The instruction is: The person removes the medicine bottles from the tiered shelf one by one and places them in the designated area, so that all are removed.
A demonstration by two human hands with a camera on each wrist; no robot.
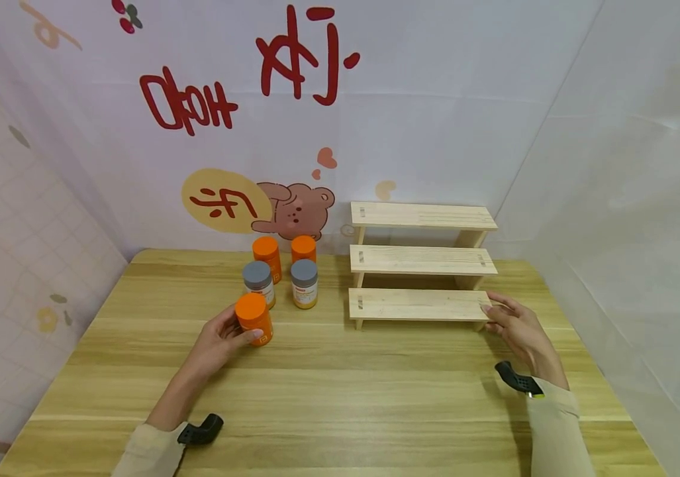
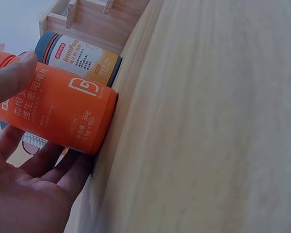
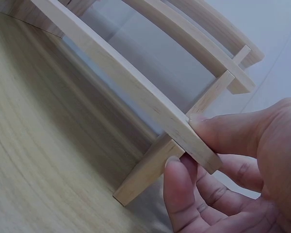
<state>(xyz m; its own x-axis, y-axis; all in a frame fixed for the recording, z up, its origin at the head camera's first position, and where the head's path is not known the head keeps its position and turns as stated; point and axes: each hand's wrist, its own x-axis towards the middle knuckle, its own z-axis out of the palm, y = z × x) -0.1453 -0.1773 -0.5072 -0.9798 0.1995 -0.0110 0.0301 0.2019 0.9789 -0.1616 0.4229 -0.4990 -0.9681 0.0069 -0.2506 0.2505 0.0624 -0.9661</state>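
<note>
My left hand grips an orange pill bottle, thumb on the near side and fingers behind it. In the left wrist view the orange bottle stands at the table surface, with a grey-lidded bottle just behind it. On the right, my right hand pinches the right end of the lowest step of a three-tier wooden shelf. The right wrist view shows the thumb on top of that board and fingertips beneath, beside the shelf's leg.
Behind the held bottle stand two grey-lidded bottles and two orange bottles. A printed cloth hangs behind the wooden table, and white cloth walls rise at both sides.
</note>
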